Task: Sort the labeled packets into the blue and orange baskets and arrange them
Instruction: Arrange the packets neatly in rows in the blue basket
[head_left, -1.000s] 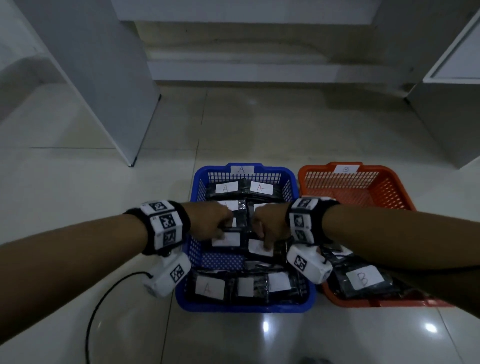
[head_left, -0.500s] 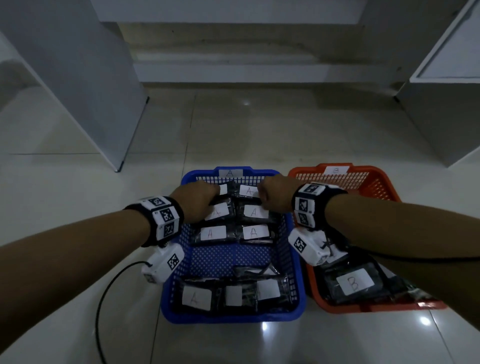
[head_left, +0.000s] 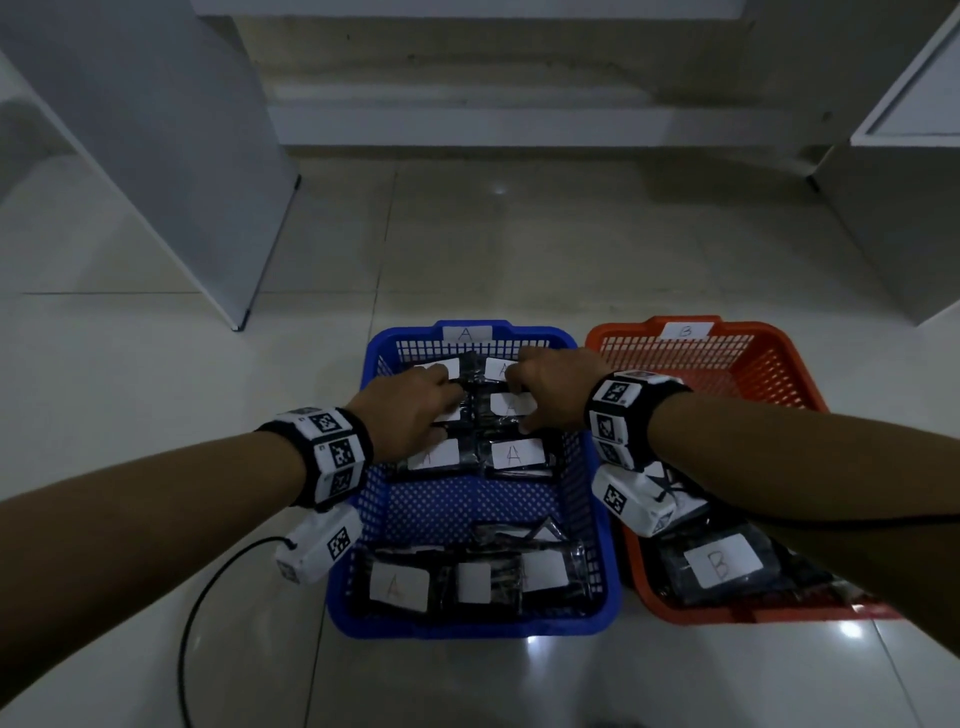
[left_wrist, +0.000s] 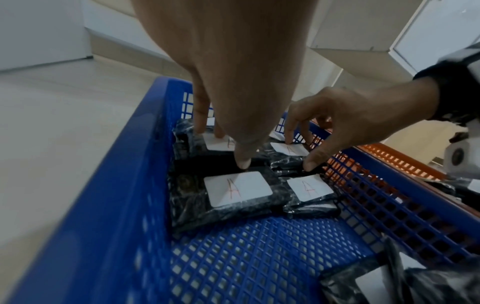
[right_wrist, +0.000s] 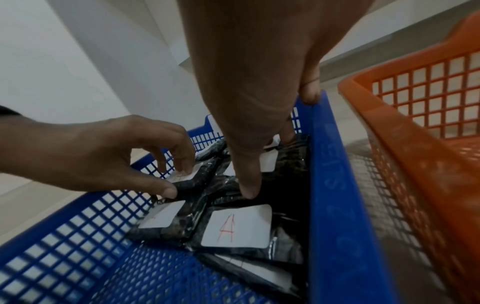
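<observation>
Two rows of A packets (head_left: 511, 453) are pressed by spread, unclenched fingers of left hand (head_left: 410, 410) and right hand (head_left: 550, 387); slippery wrappers could be skewed inside the blue basket (head_left: 353, 525).

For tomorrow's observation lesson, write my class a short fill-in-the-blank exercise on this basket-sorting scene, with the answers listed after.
1. Both hands reach into the ____ basket.
2. The packet in the orange basket bears the letter ____.
3. The left hand and the right hand work at the ____ end of that basket.
4. The packet nearest the left thumb bears the letter ____.

Missing words: blue; B; far; A
</observation>
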